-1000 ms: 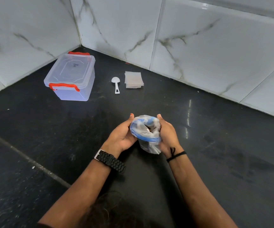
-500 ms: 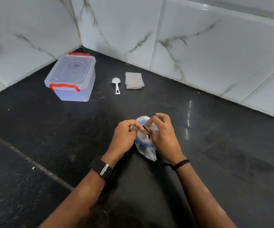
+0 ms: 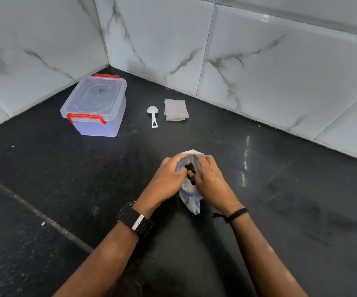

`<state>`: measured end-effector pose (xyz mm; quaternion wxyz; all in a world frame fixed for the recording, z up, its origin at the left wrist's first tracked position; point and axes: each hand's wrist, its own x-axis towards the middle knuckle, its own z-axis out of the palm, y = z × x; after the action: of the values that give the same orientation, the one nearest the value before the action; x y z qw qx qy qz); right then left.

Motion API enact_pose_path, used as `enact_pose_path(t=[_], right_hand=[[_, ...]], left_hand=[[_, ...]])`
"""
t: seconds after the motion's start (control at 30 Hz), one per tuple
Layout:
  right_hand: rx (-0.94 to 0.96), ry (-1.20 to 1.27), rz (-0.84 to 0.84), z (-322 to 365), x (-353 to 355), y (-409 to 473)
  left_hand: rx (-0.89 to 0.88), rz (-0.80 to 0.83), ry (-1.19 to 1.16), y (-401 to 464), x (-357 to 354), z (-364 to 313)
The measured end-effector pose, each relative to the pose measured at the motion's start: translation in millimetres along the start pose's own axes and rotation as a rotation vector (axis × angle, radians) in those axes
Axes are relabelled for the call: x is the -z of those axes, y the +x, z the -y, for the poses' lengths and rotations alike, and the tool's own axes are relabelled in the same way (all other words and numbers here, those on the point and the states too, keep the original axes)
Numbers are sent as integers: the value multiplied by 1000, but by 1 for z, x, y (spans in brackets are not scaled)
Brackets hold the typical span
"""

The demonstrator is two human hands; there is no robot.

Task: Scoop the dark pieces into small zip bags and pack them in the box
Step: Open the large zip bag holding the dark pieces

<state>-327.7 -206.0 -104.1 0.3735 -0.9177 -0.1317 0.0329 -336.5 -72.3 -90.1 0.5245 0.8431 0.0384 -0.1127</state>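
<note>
Right now both hands are clamped on one clear plastic bag [image 3: 189, 200] at mid-tabletop: left hand [image 3: 169, 179] has fingers curled over the bag's left rim, right hand [image 3: 210, 179] curled over the right rim, the two nearly touching across the mouth. Bag mouth is held open between them, blue zip strip showing along the edge. Dark pieces [image 3: 190, 167] visible inside the mouth, with one orange-brown bit [image 3: 190, 173] among them. Bag's lower end hangs toward the person and rests on the black tabletop [image 3: 280, 211]. Left wrist carries a black watch [image 3: 135, 221], right wrist a thin black band [image 3: 235, 214]. Farther out, well apart from the hands: white scoop [image 3: 153, 115] lying flat, bowl away from the person, and just to its right a small stack of empty zip bags [image 3: 175, 109]. Left of the scoop, near the wall corner, clear plastic box [image 3: 95, 106] with lid on and red clips at front and back. White marble-look tiled walls [image 3: 259, 61] border the tabletop on two sides.
</note>
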Motion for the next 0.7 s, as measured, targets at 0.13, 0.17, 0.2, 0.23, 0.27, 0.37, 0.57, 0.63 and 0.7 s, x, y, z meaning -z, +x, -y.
enact_pose_path(t=[0.13,0.17,0.2,0.23,0.27,0.37,0.57,0.63,0.7], right_hand=[[-2,-265,-29,-4,6,-4],[-4,-283,-56,-3,8,-6],[-20,-257,-65,-2,10,-7],[-43,-207,-66,0,12,-7],[-75,-155,-63,0,14,-7],[-157,6,-52,2,21,-5],[-217,49,-65,4,18,-9],[-213,-12,-50,4,16,-7],[-216,-50,-54,2,12,-5]], left_hand=[[8,0,42,-6,-5,6],[16,12,13,-6,-4,8],[-4,9,-17,-7,-3,10],[-37,-11,-34,-6,-3,12],[-54,-44,-48,-5,-3,13],[-47,-130,-136,-7,-3,16],[13,-211,-213,-8,-18,19],[0,-227,-229,-9,-24,19],[-20,-245,-230,-9,-27,18]])
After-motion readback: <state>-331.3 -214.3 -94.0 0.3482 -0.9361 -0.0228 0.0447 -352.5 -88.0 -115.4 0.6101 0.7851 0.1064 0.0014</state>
